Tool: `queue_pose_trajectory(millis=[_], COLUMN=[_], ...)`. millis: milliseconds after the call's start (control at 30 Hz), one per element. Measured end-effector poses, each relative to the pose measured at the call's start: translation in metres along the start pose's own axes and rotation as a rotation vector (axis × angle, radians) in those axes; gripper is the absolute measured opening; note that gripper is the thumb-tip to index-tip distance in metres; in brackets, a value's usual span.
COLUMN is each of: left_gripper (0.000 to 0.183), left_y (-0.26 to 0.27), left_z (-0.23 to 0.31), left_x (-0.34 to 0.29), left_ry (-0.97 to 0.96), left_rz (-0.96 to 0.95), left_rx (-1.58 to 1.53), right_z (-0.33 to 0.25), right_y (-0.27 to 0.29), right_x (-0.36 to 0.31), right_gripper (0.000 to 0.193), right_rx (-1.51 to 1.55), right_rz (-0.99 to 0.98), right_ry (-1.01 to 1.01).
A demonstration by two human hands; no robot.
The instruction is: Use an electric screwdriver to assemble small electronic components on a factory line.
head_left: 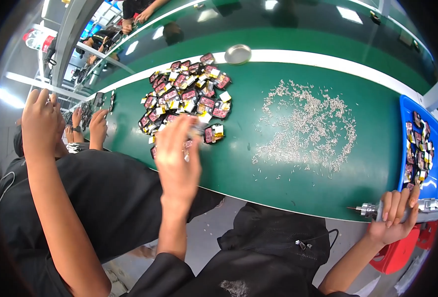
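At the front edge of the bench, my right hand [394, 215] is wrapped round a grey electric screwdriver [429, 210], its thin bit [353, 208] pointing left. My left hand [177, 156] is over the near side of a pile of small black electronic modules [179, 91] with reddish boards and white and yellow tabs. Motion blurs its bent fingers, and a greyish blurred thing [197, 128] shows at the fingertips; its kind cannot be told. One module [213, 133] lies just right of these fingers. Many tiny silvery screws [308, 126] are scattered over the green bench top [243, 163].
A blue tray [405, 143] with more modules stands at the right end. A round metal dish [238, 54] sits on the white rail [308, 58] at the back. Close on my left is a co-worker's raised arm [55, 198]. A red stool [397, 252] stands below the bench.
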State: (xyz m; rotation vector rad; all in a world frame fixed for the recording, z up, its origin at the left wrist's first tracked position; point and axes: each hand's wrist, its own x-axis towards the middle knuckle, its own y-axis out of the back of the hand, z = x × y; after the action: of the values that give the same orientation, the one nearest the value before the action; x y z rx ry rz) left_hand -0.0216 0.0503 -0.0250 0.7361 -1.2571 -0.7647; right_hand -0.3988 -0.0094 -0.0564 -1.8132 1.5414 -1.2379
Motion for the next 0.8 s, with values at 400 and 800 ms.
queue_pose_trajectory(millis=[400,800], left_gripper=[0.030,0.011], left_y=[-0.032,-0.080], left_z=[0.019,0.027], left_x=[0.011,0.047], left_ry=[-0.126,-0.264], left_rz=[0.013,-0.145], left_rx=[-0.107,-0.124], right_z=[0.027,0.024], right_y=[0.003,0.006], right_x=[-0.021,-0.026], right_gripper=[0.012,0.012], right_rx=[0.067,0.104], right_rz=[0.179,0.147], right_ry=[-0.143,-0.137])
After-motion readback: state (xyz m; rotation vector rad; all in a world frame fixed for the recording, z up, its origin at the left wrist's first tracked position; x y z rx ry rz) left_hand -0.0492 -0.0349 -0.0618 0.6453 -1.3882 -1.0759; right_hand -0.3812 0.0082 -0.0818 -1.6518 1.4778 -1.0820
